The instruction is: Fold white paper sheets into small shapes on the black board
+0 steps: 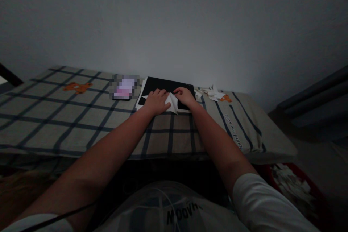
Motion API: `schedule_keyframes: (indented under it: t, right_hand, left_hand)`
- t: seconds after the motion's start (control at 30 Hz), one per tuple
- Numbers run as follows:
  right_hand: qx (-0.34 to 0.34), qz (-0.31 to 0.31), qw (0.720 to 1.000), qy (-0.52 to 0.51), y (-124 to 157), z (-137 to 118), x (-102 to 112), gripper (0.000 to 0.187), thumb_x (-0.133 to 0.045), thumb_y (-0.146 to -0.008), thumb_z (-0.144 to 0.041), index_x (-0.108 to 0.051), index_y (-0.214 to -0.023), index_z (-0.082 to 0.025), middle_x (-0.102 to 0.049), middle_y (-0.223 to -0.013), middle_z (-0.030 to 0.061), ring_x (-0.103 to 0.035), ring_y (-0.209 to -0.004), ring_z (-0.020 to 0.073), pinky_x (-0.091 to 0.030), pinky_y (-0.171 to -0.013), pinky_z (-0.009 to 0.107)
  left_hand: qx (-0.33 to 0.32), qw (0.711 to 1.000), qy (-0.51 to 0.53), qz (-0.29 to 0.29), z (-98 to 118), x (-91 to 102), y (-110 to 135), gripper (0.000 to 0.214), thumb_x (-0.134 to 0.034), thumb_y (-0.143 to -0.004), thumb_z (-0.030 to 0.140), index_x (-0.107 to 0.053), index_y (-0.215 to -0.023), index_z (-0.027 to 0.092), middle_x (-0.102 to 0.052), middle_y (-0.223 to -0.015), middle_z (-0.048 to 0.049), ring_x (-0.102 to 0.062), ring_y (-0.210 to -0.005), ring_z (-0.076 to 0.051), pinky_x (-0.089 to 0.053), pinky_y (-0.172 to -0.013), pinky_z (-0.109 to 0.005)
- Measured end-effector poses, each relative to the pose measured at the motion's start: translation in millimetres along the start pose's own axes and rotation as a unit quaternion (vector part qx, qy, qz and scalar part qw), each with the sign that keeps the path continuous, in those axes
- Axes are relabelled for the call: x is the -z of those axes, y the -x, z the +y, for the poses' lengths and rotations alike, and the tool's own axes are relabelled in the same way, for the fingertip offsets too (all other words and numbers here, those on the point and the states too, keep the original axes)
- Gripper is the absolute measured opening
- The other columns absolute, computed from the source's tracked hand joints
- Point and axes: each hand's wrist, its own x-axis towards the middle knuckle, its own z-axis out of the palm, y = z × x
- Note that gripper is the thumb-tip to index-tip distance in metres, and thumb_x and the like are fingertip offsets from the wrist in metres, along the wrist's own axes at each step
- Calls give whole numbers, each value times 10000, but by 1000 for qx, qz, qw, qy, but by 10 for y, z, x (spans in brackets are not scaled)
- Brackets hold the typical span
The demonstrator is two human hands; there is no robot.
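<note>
Person seen at a worktop draped with a checked cloth, pushed up to a pale wall. Both bare hands worked on white folded paper, which lay on a black-covered book near the worktop's middle; one paper corner pointed down at the book's near edge.

Left hand: palm down, pressed over the paper, fingers a bit spread, thumb out to the side; not closed round anything. White tip poked out left of it; couldn't tell if same sheet.

Right hand: just beside the paper, over the book, fingers curled, thumb and index finger narrow at the paper's upper edge. Couldn't tell if it actually gripped the sheet.

Phone, screen pixelated, lay left of the book, apart from it. Loose paper scraps heaped just right of the book. Orange bear prints on the cloth, one far left, one by the scraps; lettering further right, partly readable as "the world".

Red container stood low on the right, below the worktop, holding more scraps. White sleeve on the right arm. Room dim.
</note>
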Motion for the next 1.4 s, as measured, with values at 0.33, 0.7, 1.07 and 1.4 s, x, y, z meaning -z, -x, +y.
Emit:
schedule_keyframes:
  t: [0.33, 0.7, 1.07, 1.4]
  right_hand:
    - [8, 4, 1000, -19, 13, 8, 22, 242, -520, -754, -104, -687, -925, -141, -548, -651, -38, -461, -590, 114, -364, -620, 246]
    - [-8, 23, 999, -28, -28, 62, -7, 224, -507, -737, -96, -676, -871, -154, -529, -622, -46, -450, -572, 114, -339, -586, 241]
    - [-47, 14, 996, -75, 48, -19, 66, 253, -667, -785, -280, -652, -996, -143, -579, -630, -38, -537, -616, 123, -399, -620, 251]
    - [-59, 10, 993, -104, 61, -18, 49, 281, -614, -754, -160, -647, -1033, -145, -563, -650, -45, -491, -571, 102, -384, -583, 233]
  left_hand:
    - [4, 1000, -12, -21, 44, 62, -37, 576, -379, -915, 493, -523, -1353, 147, -498, -1408, -141, -437, -1215, -332, -385, -915, -447]
    - [22, 999, -1, -36, 85, 99, -45, 564, -394, -910, 499, -516, -1360, 181, -497, -1407, -135, -422, -1230, -339, -372, -934, -478]
    - [36, 999, 17, -14, 139, 103, 29, 551, -358, -939, 487, -468, -1403, 212, -500, -1404, -128, -425, -1241, -339, -349, -961, -495]
    - [42, 999, 18, 3, 147, 110, 67, 490, -374, -949, 423, -498, -1376, 216, -533, -1375, -125, -449, -1232, -328, -368, -942, -501]
